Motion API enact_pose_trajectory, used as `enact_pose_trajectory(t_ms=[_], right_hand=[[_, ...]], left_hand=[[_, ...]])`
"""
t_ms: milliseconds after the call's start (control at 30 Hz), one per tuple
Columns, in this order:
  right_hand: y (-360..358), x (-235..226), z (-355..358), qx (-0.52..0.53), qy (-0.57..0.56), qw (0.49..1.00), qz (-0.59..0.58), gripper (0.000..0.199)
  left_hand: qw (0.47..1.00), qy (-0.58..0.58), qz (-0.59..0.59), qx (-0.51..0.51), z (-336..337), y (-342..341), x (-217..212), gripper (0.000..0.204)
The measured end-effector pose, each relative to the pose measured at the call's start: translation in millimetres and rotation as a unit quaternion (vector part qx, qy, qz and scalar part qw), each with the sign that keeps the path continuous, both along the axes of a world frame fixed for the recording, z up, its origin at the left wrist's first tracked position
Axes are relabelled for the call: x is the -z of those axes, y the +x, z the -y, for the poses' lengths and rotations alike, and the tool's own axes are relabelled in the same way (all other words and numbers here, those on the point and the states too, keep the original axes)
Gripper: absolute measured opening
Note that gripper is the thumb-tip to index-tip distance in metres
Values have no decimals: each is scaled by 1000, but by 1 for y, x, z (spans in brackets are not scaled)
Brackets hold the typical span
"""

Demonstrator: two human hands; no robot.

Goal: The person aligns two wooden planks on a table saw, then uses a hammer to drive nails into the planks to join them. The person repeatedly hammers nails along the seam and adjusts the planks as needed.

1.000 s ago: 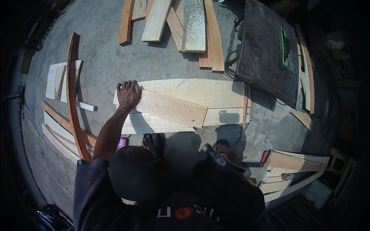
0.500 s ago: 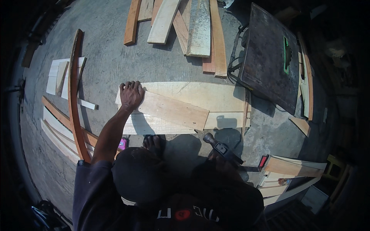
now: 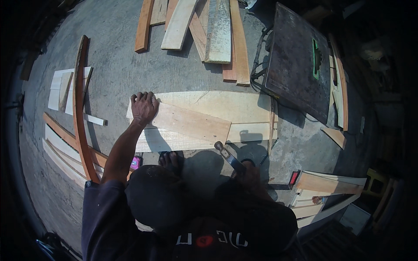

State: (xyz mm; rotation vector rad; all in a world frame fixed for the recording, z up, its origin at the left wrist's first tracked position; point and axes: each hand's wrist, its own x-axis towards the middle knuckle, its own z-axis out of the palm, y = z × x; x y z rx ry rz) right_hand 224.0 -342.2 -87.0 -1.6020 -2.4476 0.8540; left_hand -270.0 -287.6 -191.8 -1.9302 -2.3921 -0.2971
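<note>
My left hand (image 3: 144, 108) presses on the left end of a narrow reddish plank (image 3: 191, 122), its fingers curled at the far edge. That plank lies slanted across wider pale boards (image 3: 209, 101) placed side by side on the ground. My right hand (image 3: 250, 174), partly in shadow, is closed around the handle of a hammer (image 3: 235, 164). The hammer's head is over the near edge of the boards, by the plank's near right corner; I cannot tell whether it touches the wood. A thin wooden strip (image 3: 271, 124) crosses the boards' right end.
A dark metal saw table (image 3: 291, 65) with a toothed blade in a green slot stands far right. Several planks (image 3: 217, 37) lie at the back. A long brown plank (image 3: 79, 113) and pale pieces lie left. A pink tape measure (image 3: 136, 162) sits near my foot (image 3: 169, 160). Wood pieces (image 3: 328, 182) lie lower right.
My right hand has swung the hammer left and away from me, bringing its head to the boards' near edge. My left hand stays on the plank. The whole view has shifted slightly.
</note>
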Motion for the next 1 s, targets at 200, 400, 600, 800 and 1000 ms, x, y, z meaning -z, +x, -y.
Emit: enact_pose_trajectory(t_ms=[200,400,600,800,1000], right_hand=[[39,3,20,122,-86,987,52,38],[81,30,85,206,-14,969,139,40],[75,45,101,249,-17,953,173,41],[65,44,101,267,-14,947,175,42],[59,44,104,281,-13,944,174,43]], left_hand=[[996,-84,1,-21,-7,8,-14,36],[940,-200,39,274,77,109,-43,83],[928,-227,47,293,49,152,-42,100],[926,-200,66,313,-3,161,-47,107],[903,-204,63,374,-30,150,-58,107]])
